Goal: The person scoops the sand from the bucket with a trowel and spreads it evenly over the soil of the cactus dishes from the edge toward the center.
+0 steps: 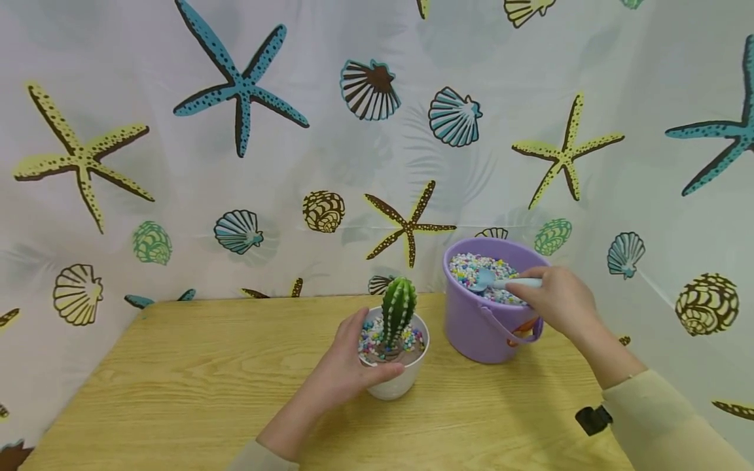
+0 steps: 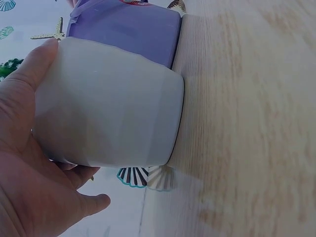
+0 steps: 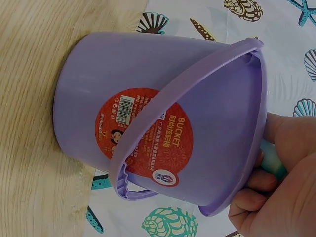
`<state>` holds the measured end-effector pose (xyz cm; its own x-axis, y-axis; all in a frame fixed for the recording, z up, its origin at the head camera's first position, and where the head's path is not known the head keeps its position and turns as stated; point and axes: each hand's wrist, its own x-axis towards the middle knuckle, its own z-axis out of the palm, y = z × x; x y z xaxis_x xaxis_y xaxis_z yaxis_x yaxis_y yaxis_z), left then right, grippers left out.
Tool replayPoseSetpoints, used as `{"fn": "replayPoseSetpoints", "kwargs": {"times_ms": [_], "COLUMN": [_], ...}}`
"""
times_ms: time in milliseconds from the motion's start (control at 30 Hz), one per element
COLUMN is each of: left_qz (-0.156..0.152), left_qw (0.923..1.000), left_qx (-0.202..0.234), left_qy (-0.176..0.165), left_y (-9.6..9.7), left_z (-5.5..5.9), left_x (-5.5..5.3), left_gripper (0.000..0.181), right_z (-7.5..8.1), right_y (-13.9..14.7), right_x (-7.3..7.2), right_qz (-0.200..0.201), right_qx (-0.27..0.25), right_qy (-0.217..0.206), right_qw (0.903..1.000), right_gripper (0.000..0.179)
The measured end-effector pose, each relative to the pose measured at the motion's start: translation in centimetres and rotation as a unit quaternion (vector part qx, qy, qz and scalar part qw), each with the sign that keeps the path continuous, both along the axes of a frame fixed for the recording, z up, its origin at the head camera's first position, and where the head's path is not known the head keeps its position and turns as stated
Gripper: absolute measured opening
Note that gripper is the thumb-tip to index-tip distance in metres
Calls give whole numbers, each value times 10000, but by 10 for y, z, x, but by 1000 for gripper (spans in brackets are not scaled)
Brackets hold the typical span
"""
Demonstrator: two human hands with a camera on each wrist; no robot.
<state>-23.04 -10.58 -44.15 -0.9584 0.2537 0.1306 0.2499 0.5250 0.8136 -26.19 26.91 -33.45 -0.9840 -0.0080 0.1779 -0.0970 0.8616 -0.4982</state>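
Note:
A white flower pot (image 1: 393, 390) with a green cactus (image 1: 398, 311) stands on the table, brown soil and coloured beads around the cactus's base. My left hand (image 1: 344, 366) holds the pot from the left, thumb along its near rim and fingers round the far side. In the left wrist view the pot's smooth wall (image 2: 111, 103) faces the camera. My right hand (image 1: 559, 299) grips the handle of a small light-blue shovel (image 1: 521, 283) over the purple bucket (image 1: 471, 330). The shovel's head rests among many small pastel beads (image 1: 465, 265) in the bucket.
Bucket and pot stand close together on the wooden table (image 1: 206, 373), the bucket farther back and to the right. Its handle (image 3: 192, 79) hangs down the near side, across a red label (image 3: 148, 133). A curtain (image 1: 330, 163) with shells and starfish hangs behind the table.

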Motion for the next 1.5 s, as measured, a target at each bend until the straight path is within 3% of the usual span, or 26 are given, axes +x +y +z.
{"fn": "replayPoseSetpoints", "kwargs": {"times_ms": [533,767,1500], "left_qz": [87,121,89], "left_qw": [9999,9998,9999], "left_qx": [-51,-83,-118], "left_qy": [-75,-93,-50], "left_y": [1,2,1], "left_z": [0,-1,-1], "left_x": [1,0,0], "left_gripper": [127,127,126], "right_z": [2,2,-9], "right_y": [5,13,22], "right_x": [4,9,26], "right_qz": [-48,-88,-464], "right_qx": [-227,-198,-905], "right_qy": [-70,-36,55], "right_qw": [9997,9998,9948], "right_gripper": [54,63,66]}}
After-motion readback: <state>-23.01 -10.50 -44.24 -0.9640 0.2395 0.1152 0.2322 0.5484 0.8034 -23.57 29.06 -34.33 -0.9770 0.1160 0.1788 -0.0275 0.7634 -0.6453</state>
